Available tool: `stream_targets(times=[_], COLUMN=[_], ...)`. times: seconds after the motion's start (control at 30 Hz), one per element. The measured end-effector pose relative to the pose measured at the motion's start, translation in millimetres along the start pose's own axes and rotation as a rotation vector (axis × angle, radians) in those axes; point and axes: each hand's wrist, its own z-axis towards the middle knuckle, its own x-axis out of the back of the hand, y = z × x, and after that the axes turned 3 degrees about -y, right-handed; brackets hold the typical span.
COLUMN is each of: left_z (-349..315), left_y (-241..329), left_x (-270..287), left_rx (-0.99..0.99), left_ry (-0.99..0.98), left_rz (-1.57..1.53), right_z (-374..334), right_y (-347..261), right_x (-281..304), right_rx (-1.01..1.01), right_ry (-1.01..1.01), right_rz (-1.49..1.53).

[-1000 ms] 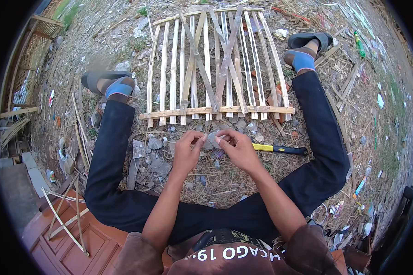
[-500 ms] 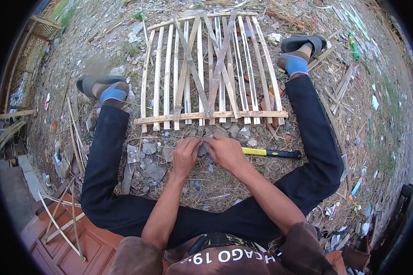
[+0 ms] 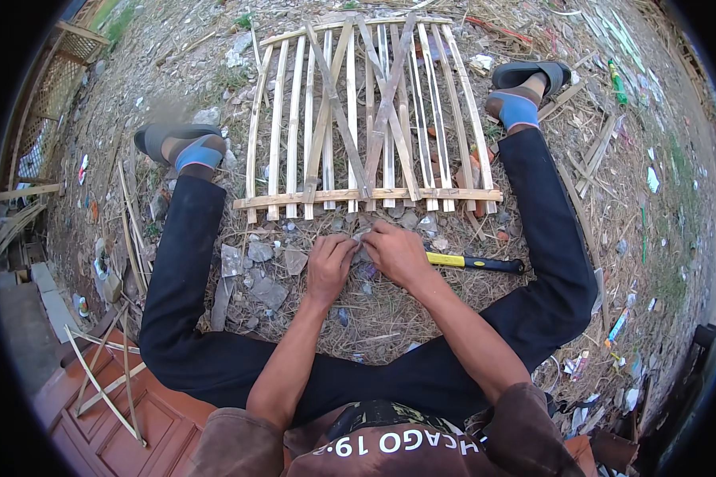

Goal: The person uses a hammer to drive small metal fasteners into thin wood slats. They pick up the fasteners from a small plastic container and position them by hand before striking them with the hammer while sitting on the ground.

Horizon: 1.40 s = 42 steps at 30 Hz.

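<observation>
My left hand (image 3: 331, 264) and my right hand (image 3: 396, 254) are close together above the stony ground, fingertips pinched inward. Something small and greyish seems to lie between them, too small to make out. Just beyond my hands lies a slatted bamboo panel (image 3: 334, 195), with several upright strips between two cross rails and crossed diagonal strips over them. A hammer-like tool with a yellow and black handle (image 3: 473, 262) rests on the ground to the right of my right hand. Its head end is hidden behind that hand.
My outstretched legs (image 3: 184, 262) flank the panel on both sides. A reddish-brown panelled door (image 3: 127, 413) with thin strips on it lies at lower left. Loose wood strips (image 3: 597, 155) and a green bottle (image 3: 616, 83) lie at right. Stones (image 3: 269, 292) and litter cover the ground.
The view has shifted slightly. My hands stay pinched close together, with small finger movements. The bamboo panel and the yellow-handled tool lie as before.
</observation>
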Motion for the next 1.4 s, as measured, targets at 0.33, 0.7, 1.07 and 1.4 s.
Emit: stream_targets(times=[0.33, 0.7, 1.07, 1.4], left_z=[-4.4, -8.7, -11.7, -12.4], left_y=[-3.8, -1.3, -5.3, -5.9], left_x=[-2.2, -5.8, -7.1, -8.5], left_rx=[-0.023, 0.101, 0.117, 0.129], left_ry=[0.014, 0.056, 0.063, 0.068], left_rz=[-0.035, -0.138, -0.132, -0.171], right_z=[3.6, 7.5, 4.0, 4.3], right_y=[5.8, 12.4, 16.3, 19.6], right_x=[0.8, 10.6, 13.7, 9.9], right_rx=[0.080, 0.195, 0.214, 0.228], right_ry=[-0.085, -0.129, -0.149, -0.147], right_rz=[-0.008, -0.022, -0.026, -0.044])
